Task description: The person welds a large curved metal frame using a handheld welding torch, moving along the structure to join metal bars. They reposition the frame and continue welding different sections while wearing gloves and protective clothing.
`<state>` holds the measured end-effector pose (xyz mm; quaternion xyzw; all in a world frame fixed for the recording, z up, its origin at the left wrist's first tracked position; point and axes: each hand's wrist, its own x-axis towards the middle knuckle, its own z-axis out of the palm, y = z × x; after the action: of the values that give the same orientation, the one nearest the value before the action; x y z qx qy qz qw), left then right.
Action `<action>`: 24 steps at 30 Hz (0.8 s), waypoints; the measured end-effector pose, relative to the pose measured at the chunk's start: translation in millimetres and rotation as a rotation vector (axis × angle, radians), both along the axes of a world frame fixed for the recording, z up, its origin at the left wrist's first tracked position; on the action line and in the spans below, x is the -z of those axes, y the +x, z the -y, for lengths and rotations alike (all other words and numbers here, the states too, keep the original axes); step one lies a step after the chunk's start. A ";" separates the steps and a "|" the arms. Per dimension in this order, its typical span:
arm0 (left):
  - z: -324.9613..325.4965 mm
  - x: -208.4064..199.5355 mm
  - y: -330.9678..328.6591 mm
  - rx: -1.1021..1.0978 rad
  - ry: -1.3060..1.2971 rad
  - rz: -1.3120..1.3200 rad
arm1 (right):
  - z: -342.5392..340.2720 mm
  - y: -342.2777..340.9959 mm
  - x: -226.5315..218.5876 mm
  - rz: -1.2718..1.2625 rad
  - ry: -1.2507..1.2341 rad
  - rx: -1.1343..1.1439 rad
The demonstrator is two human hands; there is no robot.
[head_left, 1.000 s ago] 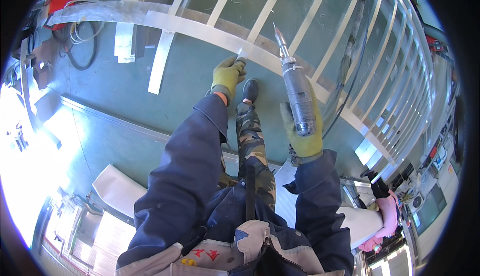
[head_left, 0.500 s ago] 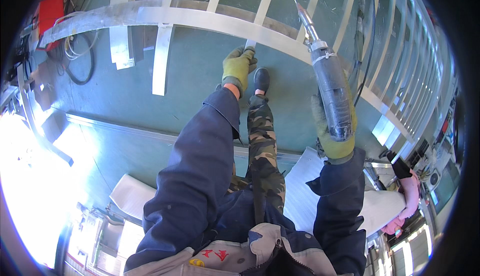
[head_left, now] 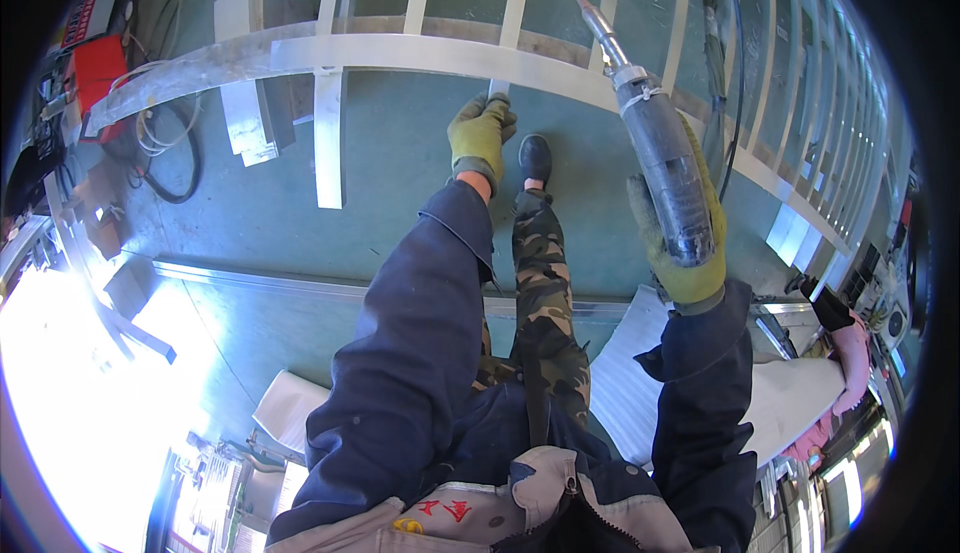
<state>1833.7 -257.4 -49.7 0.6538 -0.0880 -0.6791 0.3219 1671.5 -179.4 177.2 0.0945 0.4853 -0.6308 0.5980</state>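
Note:
My left hand (head_left: 481, 135), in a yellow-green and grey work glove, is closed around the lower end of a pale metal slat (head_left: 516, 1). That end juts out below the long white metal rail (head_left: 420, 53). My right hand (head_left: 698, 281), gloved alike, grips a dark grey power screwdriver (head_left: 668, 163) by its body. The screwdriver's silver nose and thin bit point up and slightly left, apparently above the rail. Parallel slats cross the rail like a railing panel. One slat end (head_left: 328, 148) hangs below it further left.
A red box (head_left: 98, 71) with coiled cables stands at far left. A dark cord (head_left: 738, 83) runs past the screwdriver. A metal strip (head_left: 260, 278) crosses the green floor (head_left: 400, 223) behind my feet. White sheeting (head_left: 625, 378) and a person in pink (head_left: 852, 353) are at lower right.
The view has shifted slightly, so the rail's left part sits lower and the lower items further right. Both hands keep their grips on the slat and the screwdriver.

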 end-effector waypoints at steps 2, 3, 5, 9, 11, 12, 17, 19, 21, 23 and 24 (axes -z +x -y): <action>0.2 0.3 0.0 0.002 -0.005 -0.003 | 1.2 0.7 -1.0 -0.012 0.004 -0.005; 0.0 0.5 -0.1 0.003 -0.007 -0.005 | 1.3 0.7 -1.0 -0.014 0.003 -0.007; -0.2 1.0 -1.7 0.006 -0.007 0.001 | 0.3 -0.8 0.3 -0.011 -0.009 -0.015; -0.9 0.1 -2.3 0.002 0.000 0.022 | -2.3 -2.6 3.7 -0.011 -0.026 -0.031; -0.3 -0.3 -2.5 0.001 -0.009 0.021 | -4.7 -4.8 7.1 -0.036 -0.064 -0.086; -0.1 -0.6 -1.8 -0.001 -0.013 0.022 | -7.2 -6.8 10.4 -0.066 -0.099 -0.138; -0.4 0.1 -2.9 -0.004 -0.014 0.011 | -32.9 -35.8 36.3 0.045 -0.233 -0.305; 0.9 1.1 -1.6 -0.003 -0.014 0.016 | -33.4 -35.6 38.9 0.016 -0.226 -0.298; 1.4 1.5 -2.8 -0.001 -0.008 0.016 | -33.2 -35.0 38.9 -0.139 -0.199 -0.358; 1.3 1.3 -4.6 -0.015 0.000 0.021 | -32.2 -34.5 36.1 -0.376 -0.169 -0.498; 1.3 1.4 -4.7 -0.022 0.003 0.025 | -31.1 -33.7 34.8 -0.515 -0.159 -0.577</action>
<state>1829.0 -258.7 -51.1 0.6636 -0.0838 -0.6674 0.3275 1637.8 -148.3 142.4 -0.2537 0.5756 -0.4758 0.6149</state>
